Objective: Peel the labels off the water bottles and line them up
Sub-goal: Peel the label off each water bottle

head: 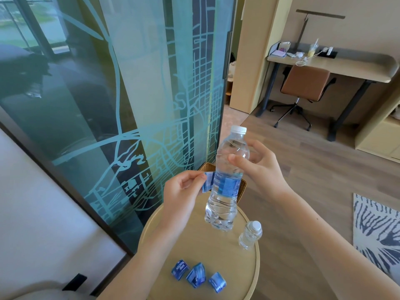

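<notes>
I hold a clear water bottle (227,176) with a white cap upright above the round beige table (216,252). My right hand (257,169) grips its upper body. My left hand (184,191) pinches the loose end of the blue label (227,185), which is partly pulled away to the left and still wraps the bottle's middle. A bare, label-free bottle (250,234) stands on the table's right edge. Three curled blue peeled labels (198,274) lie near the table's front.
A frosted glass partition (129,105) with a map pattern stands close on the left. A woven basket (240,189) shows behind the held bottle. A desk (337,63) and brown chair (303,83) stand far right; a patterned rug (376,230) lies on the wooden floor.
</notes>
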A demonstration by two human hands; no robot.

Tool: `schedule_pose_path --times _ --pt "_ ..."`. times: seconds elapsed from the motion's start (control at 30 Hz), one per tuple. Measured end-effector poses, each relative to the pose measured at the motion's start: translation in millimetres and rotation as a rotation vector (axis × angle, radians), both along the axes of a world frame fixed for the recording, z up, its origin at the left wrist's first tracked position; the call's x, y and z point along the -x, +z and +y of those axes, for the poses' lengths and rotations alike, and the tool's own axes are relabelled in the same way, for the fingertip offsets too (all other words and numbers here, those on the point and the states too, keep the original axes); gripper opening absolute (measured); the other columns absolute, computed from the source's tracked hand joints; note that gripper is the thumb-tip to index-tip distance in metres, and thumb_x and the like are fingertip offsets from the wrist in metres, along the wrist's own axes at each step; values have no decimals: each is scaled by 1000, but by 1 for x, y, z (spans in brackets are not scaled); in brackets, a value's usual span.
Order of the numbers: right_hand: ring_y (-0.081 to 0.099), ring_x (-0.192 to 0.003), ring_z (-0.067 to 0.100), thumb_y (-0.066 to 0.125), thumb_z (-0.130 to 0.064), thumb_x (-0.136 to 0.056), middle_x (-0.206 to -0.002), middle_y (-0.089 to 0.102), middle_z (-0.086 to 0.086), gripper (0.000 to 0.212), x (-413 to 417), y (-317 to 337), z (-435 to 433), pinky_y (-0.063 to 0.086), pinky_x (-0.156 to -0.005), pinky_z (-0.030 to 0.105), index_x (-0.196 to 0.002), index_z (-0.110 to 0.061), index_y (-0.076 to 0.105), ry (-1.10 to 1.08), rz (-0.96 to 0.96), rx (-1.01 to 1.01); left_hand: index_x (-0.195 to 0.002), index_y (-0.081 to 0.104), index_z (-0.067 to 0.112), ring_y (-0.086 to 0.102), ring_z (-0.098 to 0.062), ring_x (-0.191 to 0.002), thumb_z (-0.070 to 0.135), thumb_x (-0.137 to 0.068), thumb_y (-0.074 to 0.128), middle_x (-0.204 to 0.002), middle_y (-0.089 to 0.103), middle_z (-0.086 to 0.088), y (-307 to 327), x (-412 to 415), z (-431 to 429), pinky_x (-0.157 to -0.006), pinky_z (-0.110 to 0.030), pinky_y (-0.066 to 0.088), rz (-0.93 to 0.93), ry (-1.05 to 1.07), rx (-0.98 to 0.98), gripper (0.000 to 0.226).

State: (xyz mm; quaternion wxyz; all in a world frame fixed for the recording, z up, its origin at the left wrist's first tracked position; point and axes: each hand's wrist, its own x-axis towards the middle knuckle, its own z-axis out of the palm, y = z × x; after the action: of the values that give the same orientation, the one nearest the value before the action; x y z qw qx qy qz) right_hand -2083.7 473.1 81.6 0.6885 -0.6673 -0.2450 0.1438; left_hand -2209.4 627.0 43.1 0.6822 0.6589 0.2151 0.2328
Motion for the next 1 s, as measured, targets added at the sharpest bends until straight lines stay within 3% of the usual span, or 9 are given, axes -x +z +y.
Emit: schedule_pose_path --times 0.1,0.2,0.47,0.6,0.77,1.0 --pt "75 -99 28 87 -29 -75 -109 77 10 57 1 -3 0 61 -87 44 -124 -12 62 -2 0 -36 -86 79 17 75 -7 -74 7 -93 67 -76 79 2 2 -1 8 -62 -15 56 2 10 52 17" --pt "75 -100 28 85 -34 -71 -109 78 10 63 2 -3 1 61 -87 43 -125 -12 62 8 5 -61 -91 78 10 76 -14 -78 5 -94 67 -81 80 -5 2 -2 16 -64 -18 59 6 13 93 12" --pt "74 -103 32 83 -33 -76 -113 77 12 61 1 -4 0 59 -91 49 -129 -11 62 44 47 -106 -99 75 3 77 -15 -82 6 -97 64 -88 80 -10 -8 -9 30 -66 -17 59 46 -12 39 12" --pt "72 -108 37 81 -30 -79 -117 74 17 61 1 -4 -1 56 -94 53 -131 -8 60 83 110 -171 -95 74 4 78 -16 -78 4 -97 63 -85 80 -7 -12 -16 37 -65 -17 59 71 -43 43 11" --pt "70 -110 38 79 -28 -79 -117 73 19 63 3 -2 2 58 -92 47 -132 -2 59 129 173 -226 -90 73 9 75 -11 -70 5 -97 63 -81 79 -3 -18 -25 41 -62 -16 58 108 -46 -19 13" --pt "70 -110 36 77 -28 -78 -116 72 19 59 3 -1 3 57 -90 45 -128 0 62 149 194 -247 -98 75 3 70 -4 -62 5 -96 65 -82 76 -7 -24 -34 39 -56 -12 54 177 -32 -98 10"
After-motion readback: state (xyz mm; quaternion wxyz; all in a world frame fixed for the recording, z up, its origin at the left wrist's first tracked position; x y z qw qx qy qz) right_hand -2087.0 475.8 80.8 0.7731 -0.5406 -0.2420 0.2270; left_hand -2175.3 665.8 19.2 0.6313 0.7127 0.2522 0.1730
